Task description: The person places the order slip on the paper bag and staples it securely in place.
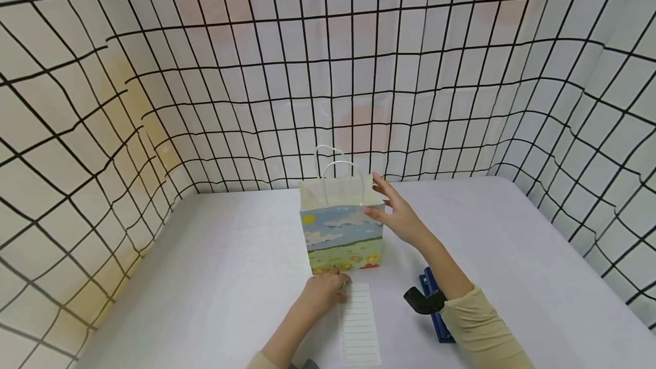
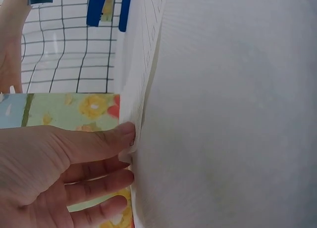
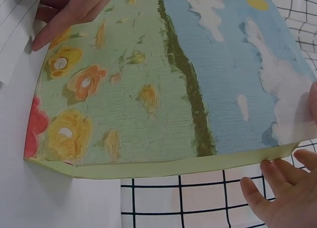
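A paper gift bag [image 1: 343,238] with a painted sky and flower meadow stands upright, its white cord handles raised. In front of it lies a long white lined paper strip [image 1: 360,323]. My left hand [image 1: 324,294] pinches the strip's far end near the bag's base; in the left wrist view the thumb [image 2: 111,139] lies on the paper, with the fingers below. At the bag's upper right side is my right hand [image 1: 402,218], fingers spread and relaxed. Its thumb touches the front panel and its other fingers [image 3: 277,176] lie along the side. The bag's inside is hidden.
A long blue stapler-like tool [image 1: 443,326] lies beneath my right forearm, partly covered by the black wrist mount [image 1: 424,302]. The white table [image 1: 205,278] is bounded at the back and sides by white walls with black grid netting [image 1: 287,73].
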Demonstrator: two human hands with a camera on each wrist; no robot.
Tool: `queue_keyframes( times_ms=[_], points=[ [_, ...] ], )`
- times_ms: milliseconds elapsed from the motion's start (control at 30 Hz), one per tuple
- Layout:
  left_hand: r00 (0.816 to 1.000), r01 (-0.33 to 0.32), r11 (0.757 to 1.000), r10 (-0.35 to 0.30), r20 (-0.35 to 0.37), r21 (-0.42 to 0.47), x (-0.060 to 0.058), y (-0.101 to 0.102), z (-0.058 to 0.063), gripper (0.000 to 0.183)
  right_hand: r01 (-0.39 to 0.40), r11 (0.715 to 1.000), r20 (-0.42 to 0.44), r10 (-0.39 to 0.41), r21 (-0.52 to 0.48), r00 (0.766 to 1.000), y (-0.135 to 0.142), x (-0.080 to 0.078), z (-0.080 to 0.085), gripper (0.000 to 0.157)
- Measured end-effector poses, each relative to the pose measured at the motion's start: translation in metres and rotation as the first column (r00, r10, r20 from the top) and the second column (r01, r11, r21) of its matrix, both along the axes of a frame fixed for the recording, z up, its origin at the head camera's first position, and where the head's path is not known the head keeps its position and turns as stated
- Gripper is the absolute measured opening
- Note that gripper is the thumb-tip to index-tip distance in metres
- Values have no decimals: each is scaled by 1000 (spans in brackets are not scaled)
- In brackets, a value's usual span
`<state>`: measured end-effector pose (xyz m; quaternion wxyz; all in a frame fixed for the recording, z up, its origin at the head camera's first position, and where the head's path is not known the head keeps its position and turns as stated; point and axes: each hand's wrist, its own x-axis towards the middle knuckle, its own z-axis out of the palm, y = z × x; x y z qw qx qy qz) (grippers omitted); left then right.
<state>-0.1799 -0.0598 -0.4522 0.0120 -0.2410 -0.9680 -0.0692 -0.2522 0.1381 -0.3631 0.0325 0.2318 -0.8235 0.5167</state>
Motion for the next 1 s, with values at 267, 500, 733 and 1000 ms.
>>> queue_keyframes(
  times_ms=[267, 500, 733, 1000],
  points=[
    [1000, 27, 998, -27, -6, 64, -2, -4, -5, 25, 37, 999, -20, -36, 4, 999, 0, -1, -1, 78],
    [999, -6, 983, -2, 40, 186, -1, -8, -6, 9, 50, 998, 16, -50, -26, 999, -2, 0, -4, 74],
    [990, -69, 947, 27, 137, 313, 0, -13, 4, 8, 50, 996, 19, -49, -70, 999, -3, 2, -6, 71],
    [996, -83, 904, 57, 75, 420, -1, -18, 22, 16, 60, 996, 8, -59, -71, 998, -5, 5, -6, 72]
  ],
)
